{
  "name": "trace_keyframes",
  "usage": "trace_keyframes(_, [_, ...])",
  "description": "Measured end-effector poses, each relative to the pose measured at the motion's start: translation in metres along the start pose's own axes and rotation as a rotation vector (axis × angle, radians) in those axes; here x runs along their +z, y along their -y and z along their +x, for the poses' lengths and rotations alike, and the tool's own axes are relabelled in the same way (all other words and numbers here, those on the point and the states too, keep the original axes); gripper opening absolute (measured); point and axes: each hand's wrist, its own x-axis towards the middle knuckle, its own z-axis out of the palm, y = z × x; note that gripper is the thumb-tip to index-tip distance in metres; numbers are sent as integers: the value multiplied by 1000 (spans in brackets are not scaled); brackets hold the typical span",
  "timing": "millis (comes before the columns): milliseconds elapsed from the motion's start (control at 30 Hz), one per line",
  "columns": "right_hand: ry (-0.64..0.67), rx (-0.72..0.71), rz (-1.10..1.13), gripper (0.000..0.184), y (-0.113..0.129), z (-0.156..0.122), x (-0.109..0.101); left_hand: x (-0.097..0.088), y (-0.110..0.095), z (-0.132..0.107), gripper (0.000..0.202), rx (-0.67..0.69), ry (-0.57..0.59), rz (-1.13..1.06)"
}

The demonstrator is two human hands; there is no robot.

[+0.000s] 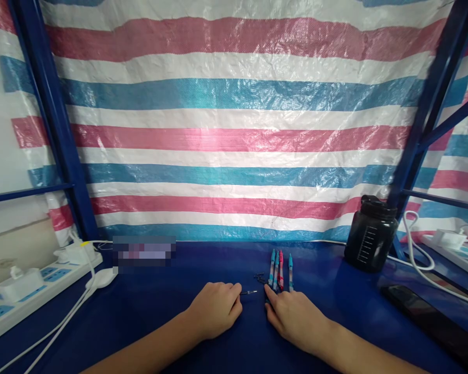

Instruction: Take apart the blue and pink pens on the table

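Note:
My left hand [218,309] is closed over the desk in a pinch on a thin pen refill [249,292], whose pale tip points right. My right hand [294,317] faces it across a small gap, thumb and index finger bent together. Whatever sits between those fingers is too small and dark to make out. Just beyond the right hand lie two teal pens [276,270], a pink pen [281,267] and another teal pen [290,271] set slightly apart, all pointing away from me. Small dark pieces [259,276] are scattered left of the pens.
The blue desk [171,345] backs onto a striped plastic sheet [234,135]. On the right stand a black bottle [371,234] and a dark phone [429,319]. A power strip [35,291] with white cables lies at left, near a blurred patch [144,252].

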Motion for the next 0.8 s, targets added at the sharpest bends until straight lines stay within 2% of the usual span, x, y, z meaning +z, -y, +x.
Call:
trace_keyframes(300, [22, 16, 3, 38, 2, 0, -4, -2, 0, 0, 18, 3, 7, -3])
trace_keyframes(533, [7, -30, 19, 39, -3, 0, -3, 0, 1, 0, 17, 14, 0, 10])
trace_keyframes(633, [-10, -78, 50, 30, -3, 0, -5, 1, 2, -1, 18, 24, -7, 18])
trace_keyframes(800, [18, -76, 207, 14, -4, -2, -9, 0, 3, -2, 23, 65, -16, 29])
